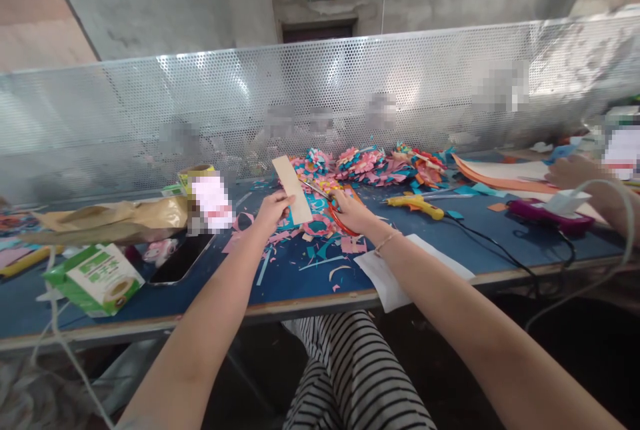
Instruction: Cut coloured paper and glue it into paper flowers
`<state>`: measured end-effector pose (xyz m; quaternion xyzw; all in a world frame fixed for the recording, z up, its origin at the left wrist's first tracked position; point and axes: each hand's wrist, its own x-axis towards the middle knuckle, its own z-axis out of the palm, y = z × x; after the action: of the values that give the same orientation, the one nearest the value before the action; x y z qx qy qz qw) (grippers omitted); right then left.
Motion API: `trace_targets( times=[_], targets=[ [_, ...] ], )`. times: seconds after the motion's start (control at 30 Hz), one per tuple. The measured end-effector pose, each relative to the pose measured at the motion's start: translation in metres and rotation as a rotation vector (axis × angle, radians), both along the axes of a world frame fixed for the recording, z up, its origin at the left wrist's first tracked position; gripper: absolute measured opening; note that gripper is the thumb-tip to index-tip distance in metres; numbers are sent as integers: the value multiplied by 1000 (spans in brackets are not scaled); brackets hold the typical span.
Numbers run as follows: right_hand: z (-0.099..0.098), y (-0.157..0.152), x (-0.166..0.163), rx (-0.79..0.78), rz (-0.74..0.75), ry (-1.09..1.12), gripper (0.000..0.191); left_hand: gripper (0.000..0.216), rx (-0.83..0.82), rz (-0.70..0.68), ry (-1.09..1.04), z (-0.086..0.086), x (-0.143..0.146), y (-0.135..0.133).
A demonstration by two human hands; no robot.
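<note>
My left hand is closed on the lower end of a pale tan paper strip, holding it tilted up above the blue table. My right hand grips red-handled scissors; their blades point left and meet the strip's right edge. Below both hands the tabletop is littered with pink, teal and blue paper scraps. Behind them lies a heap of colourful folded paper pieces.
A yellow glue gun and a purple glue gun lie at the right with cables. Another person's hand rests on orange paper. A green carton, a phone, a brown paper bag, and white paper crowd the table.
</note>
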<state>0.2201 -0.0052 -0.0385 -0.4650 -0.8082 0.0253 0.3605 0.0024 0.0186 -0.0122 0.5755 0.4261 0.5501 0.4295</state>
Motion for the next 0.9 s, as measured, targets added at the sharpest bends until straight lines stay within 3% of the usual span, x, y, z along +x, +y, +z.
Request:
trace_targets(
  times=[0.23,0.63,0.9],
  targets=[
    [2,0,0,-21,-37,7,39,29,-77,59,-196,3,0,-2],
    [-2,-2,-1,-9,22,-82,35,21,204,168,-429,15,-1,-1],
    [-2,-3,-2,3,89,-86,34,23,159,76,-282,7,8,-5]
  ],
)
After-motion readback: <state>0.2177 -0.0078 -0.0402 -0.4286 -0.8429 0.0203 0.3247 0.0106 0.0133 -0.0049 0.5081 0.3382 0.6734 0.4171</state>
